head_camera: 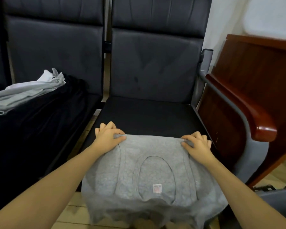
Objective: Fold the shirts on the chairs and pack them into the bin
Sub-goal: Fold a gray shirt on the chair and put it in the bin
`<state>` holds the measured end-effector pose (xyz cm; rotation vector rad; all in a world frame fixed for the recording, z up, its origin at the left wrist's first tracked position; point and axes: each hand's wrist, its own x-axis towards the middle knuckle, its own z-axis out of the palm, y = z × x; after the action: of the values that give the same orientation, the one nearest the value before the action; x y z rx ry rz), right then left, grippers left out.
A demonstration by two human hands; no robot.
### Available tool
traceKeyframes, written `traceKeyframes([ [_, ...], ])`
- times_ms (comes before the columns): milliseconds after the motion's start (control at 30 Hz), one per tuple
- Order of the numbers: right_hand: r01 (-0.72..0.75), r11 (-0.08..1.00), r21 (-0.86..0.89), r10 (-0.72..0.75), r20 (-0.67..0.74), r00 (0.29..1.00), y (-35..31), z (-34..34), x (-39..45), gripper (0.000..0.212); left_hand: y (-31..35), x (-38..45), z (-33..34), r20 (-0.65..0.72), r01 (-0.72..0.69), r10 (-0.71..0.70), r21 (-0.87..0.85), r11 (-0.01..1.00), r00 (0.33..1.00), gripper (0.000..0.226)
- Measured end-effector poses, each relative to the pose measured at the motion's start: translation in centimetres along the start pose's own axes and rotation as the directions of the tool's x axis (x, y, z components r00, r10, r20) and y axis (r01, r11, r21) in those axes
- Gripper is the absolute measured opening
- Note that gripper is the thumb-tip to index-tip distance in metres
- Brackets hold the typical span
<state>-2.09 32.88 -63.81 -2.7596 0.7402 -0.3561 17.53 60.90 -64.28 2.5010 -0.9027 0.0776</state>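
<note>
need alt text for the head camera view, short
Seen from above, a person's left hand and right hand pinch the far corners of a grey shirt lying on a black chair seat. More shirts are piled on the chair to the left.

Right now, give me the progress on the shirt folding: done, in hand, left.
Done: nothing visibly packed; no bin shows clearly in this view. In hand: the grey shirt lies on the right seat, its near part hanging off the front, with the left hand and right hand pinching its far edge. Left: the pile of shirts on the left chair, unfolded.
</note>
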Motion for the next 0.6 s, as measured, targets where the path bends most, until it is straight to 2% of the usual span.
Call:
traceKeyframes([
  [200,0.0,0.997,0.079,0.016,-0.203,0.979,-0.7,-1.1,1.8,0.012,0.8,2.0,-0.7,-0.146,0.036,-0.058,-0.15,0.988,0.988,0.012],
  [600,0.034,0.995,0.089,0.007,-0.417,0.909,-2.7,-4.0,13.9,0.014,2.6,13.0,-3.2,-0.395,0.02,-0.067,-0.121,0.992,0.916,0.015],
])
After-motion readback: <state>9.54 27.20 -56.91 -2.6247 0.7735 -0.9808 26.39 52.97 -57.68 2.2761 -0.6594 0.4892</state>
